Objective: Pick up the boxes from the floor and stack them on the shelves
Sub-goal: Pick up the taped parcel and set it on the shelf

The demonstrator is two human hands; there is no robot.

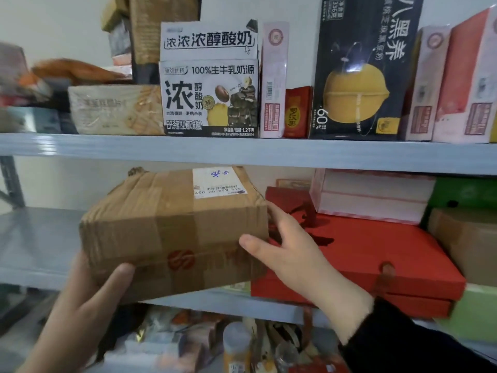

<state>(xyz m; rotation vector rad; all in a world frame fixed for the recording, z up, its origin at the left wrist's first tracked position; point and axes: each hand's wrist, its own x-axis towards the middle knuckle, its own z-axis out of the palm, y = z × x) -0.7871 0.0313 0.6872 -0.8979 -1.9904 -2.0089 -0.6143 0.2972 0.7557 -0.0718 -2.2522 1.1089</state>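
A taped brown cardboard box [174, 227] with a white label on top sits tilted at the front edge of the middle grey shelf [35, 238], partly overhanging it. My left hand [88, 300] grips its lower left corner, thumb on the front face. My right hand [287, 249] holds its right end, thumb on the front face and fingers along the side, next to a flat red box [376, 254].
The upper shelf [242, 152] carries a white yoghurt carton [209, 98], a black box [360, 68] and pink boxes. On the red box lies a pink-white box [371, 197]. Green and brown boxes stand at far right. Bottles and bags [236, 343] fill the shelf below.
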